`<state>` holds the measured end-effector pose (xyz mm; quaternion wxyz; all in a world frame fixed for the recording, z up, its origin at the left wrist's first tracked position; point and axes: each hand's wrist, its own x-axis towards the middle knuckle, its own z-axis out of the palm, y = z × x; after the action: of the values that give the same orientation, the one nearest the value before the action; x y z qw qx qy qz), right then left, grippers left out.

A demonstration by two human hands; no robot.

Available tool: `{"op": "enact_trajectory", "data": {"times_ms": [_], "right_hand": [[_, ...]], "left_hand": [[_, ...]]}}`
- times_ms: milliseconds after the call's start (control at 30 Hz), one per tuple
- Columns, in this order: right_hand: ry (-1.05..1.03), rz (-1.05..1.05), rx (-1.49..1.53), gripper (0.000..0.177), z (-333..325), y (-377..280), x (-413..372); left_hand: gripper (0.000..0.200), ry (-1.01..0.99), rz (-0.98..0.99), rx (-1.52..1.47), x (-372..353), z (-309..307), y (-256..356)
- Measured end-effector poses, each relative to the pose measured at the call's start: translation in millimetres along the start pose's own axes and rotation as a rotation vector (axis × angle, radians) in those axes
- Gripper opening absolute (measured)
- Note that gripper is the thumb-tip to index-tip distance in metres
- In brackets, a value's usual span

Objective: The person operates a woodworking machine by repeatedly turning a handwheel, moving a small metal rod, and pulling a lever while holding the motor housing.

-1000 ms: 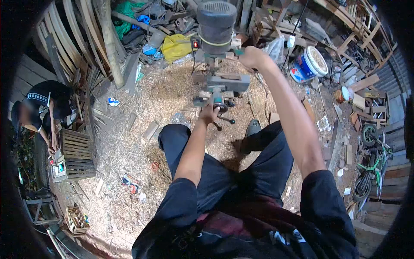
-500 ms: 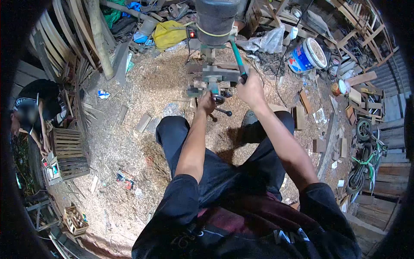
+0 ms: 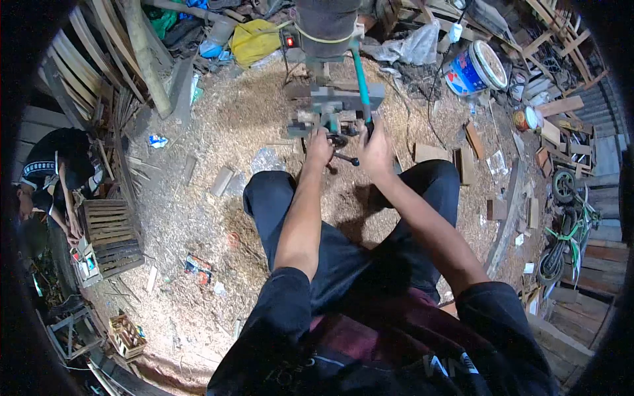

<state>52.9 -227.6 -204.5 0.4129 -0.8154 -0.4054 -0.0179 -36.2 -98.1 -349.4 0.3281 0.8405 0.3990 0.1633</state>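
In front of me stands a drill-press-like machine (image 3: 327,30) with a dark motor housing and a lit red switch (image 3: 289,41). My right hand (image 3: 376,153) is wrapped around the black grip of its green lever (image 3: 361,79). Lower on the machine, my left hand (image 3: 319,146) is closed at the small handwheel (image 3: 338,140) beside the vise (image 3: 323,113); its fingertips are partly hidden. A dark crank arm with a knob (image 3: 354,161) sticks out between my hands. The working area under the motor is blurred, so the workpiece and bit cannot be made out.
Wood shavings (image 3: 198,218) cover the floor. Wood offcuts (image 3: 465,165) lie to the right, near a paint bucket (image 3: 479,69) and a motorbike (image 3: 566,228). At left, another person (image 3: 63,158) bends over a slatted wooden crate (image 3: 109,224). A power cord (image 3: 432,99) hangs at right.
My right hand has come down toward me and slightly left with the lever, which now stands steeper. My left hand stays at the handwheel. The view has shifted slightly.
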Motion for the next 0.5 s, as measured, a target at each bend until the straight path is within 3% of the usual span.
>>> {"op": "enact_trajectory", "data": {"times_ms": [133,167,300,433,500], "right_hand": [[0.04,-0.048,-0.019,0.045,25,17,-20],[-0.046,0.051,0.093,0.045,32,24,-23],[0.017,0.001,-0.008,0.041,66,59,-35],[-0.07,0.196,0.044,0.037,91,77,-40],[0.0,0.109,0.065,0.037,107,92,-42]], "left_hand": [[0.033,-0.003,-0.029,-0.083,-6,-2,5],[0.033,0.011,-0.023,-0.103,-4,-4,5],[0.035,0.004,-0.033,-0.123,-12,-6,11],[0.04,-0.003,-0.049,-0.128,-11,-12,18],[0.04,0.006,-0.059,-0.154,-12,-6,14]]}}
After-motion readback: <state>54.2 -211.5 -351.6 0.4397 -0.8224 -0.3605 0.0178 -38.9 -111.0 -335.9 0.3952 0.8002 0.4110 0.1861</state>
